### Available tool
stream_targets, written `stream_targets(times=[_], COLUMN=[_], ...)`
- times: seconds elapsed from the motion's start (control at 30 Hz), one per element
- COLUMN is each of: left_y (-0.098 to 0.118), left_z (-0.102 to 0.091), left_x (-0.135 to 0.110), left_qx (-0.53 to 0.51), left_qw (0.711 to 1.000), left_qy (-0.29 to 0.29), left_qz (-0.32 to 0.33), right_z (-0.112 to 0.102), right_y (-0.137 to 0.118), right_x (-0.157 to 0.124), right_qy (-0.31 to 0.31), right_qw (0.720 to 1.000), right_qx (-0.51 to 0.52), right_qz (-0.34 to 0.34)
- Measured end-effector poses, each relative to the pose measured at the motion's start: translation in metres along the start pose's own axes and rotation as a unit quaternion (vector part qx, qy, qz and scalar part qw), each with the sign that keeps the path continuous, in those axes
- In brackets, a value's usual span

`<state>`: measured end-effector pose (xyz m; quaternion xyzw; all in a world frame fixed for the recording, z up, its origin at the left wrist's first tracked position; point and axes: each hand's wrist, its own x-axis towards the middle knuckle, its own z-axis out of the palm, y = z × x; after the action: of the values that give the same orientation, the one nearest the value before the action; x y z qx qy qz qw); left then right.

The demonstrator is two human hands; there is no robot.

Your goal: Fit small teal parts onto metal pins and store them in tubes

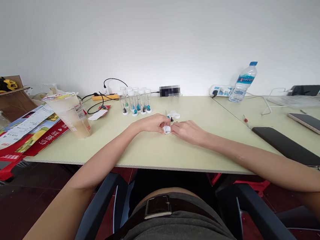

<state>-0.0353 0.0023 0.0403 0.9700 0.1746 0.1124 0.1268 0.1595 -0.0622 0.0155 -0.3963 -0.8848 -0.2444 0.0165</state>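
Observation:
My left hand (156, 123) is curled closed at the left edge of a small white round cap (167, 129), low over the table. From the other side comes my right hand (188, 131), its fingertips pinched together at the cap's right edge. Whatever is in that pinch is too small to make out. Just behind the hands lie more white caps (174, 115) and a small black piece (171, 119), partly hidden by my fingers. Farther back, several clear tubes (142, 102) with white ends stand upright in a group, with small blue, green and dark pieces inside.
A tall drink cup (71, 115) stands at left beside a red bag (41, 133) and a cardboard box (5, 102). Behind are cables and a power strip (221, 90). A water bottle (243, 83) leans near the wall. Dark phones (288, 145) lie at right.

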Motion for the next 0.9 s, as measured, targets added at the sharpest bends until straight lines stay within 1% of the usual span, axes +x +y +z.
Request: stream_targets(times=[0.53,0.7,0.9], left_y=[-0.0018,-0.0011,-0.0014], left_z=[-0.0004,-0.0007,-0.0008], left_x=[-0.0003,-0.0003,-0.0006], left_qx=[-0.005,-0.007,-0.018], left_qw=[1.000,1.000,1.000], left_qy=[-0.002,0.002,0.002], left_qz=[0.001,0.001,-0.001], right_z=[-0.0031,-0.0017,-0.0014], right_y=[-0.0002,0.0001,0.0008], right_x=[-0.0005,-0.0005,-0.0003], right_qy=[-0.006,0.000,-0.007], right_qw=[1.000,1.000,1.000], right_qx=[0.008,0.002,-0.004], right_qz=[0.000,0.002,0.001])
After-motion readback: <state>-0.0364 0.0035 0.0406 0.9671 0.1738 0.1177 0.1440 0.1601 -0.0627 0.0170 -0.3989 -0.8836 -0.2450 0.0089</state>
